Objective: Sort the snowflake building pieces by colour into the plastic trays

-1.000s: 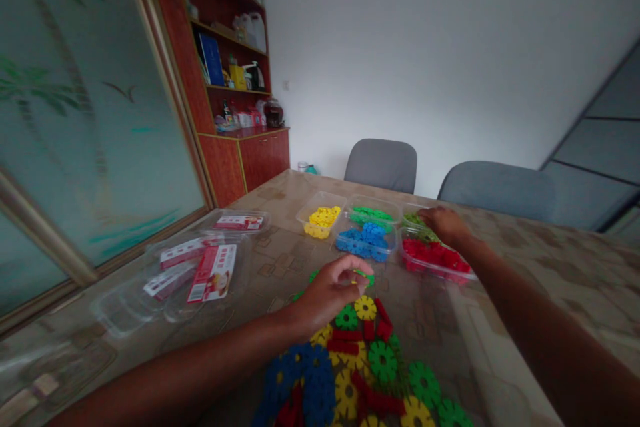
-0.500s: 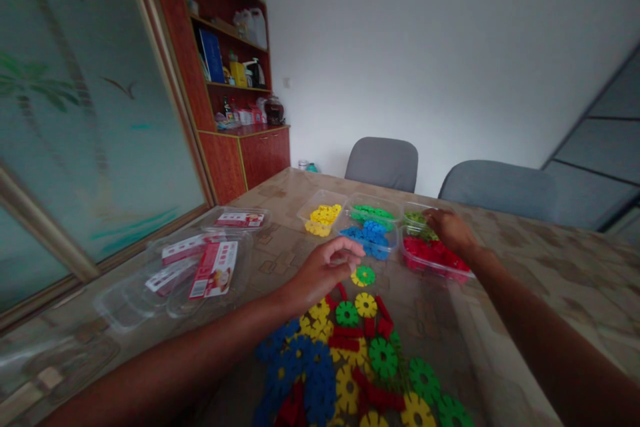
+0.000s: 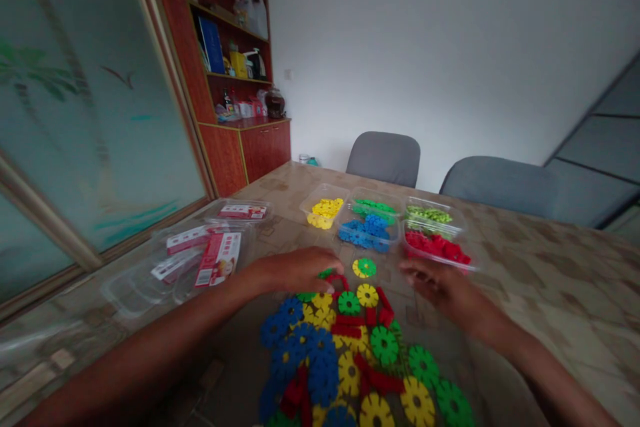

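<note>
My left hand is over the far left edge of a loose pile of toothed plastic discs, its thumb and fingers apart. A green disc shows between them, apparently lying on the table. Beside the fingertips are red pieces. My right hand hovers in front of the red-filled tub, fingers loosely bent and apart, with nothing visible in them. Between the hands lies a joined yellow-and-green disc. Nearer me are blue discs, yellow discs, green discs and red pieces.
Clear tubs stand at the back: yellow pieces, green discs, blue discs, light-green pieces and red pieces. Clear lids with labels lie left. Grey chairs stand beyond the table.
My right hand has come back from the light-green tub toward me. My left hand has moved slightly left and down to the pile's far edge.
</note>
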A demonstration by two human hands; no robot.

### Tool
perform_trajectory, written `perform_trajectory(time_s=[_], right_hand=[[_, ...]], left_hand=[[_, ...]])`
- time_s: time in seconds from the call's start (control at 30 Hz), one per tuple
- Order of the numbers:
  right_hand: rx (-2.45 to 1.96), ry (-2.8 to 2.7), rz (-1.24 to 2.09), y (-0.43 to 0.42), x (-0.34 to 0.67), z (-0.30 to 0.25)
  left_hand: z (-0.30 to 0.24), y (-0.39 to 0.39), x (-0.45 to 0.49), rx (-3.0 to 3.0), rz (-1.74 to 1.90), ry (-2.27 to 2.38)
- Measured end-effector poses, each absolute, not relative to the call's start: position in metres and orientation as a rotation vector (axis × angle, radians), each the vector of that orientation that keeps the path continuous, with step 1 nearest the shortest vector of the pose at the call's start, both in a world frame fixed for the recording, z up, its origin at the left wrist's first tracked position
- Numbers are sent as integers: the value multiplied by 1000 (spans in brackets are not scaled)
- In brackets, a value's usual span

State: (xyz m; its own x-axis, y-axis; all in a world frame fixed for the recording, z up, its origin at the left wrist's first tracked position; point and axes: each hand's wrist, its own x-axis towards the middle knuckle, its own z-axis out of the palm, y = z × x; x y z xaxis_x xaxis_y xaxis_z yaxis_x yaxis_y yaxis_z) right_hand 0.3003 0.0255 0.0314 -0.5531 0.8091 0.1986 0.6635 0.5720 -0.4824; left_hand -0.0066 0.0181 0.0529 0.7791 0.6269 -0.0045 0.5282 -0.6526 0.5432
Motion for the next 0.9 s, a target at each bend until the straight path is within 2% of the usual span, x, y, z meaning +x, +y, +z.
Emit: perform_trajectory(time_s=[0.13,0.47,0.7,0.9], right_hand=[[-1069,-2454,700,-17,280,4],[-1145,-2405,635,-21,270,-3],[-1160,-2360,725,-16,279,-2],[-1232,-2462,604,-13,274,-6]], left_hand=[[48,6,5,2503,274,830],[37,-17,30,2627,220,826],[47,-6,23,2497,422,924],[48,0,22,2467,521,988]])
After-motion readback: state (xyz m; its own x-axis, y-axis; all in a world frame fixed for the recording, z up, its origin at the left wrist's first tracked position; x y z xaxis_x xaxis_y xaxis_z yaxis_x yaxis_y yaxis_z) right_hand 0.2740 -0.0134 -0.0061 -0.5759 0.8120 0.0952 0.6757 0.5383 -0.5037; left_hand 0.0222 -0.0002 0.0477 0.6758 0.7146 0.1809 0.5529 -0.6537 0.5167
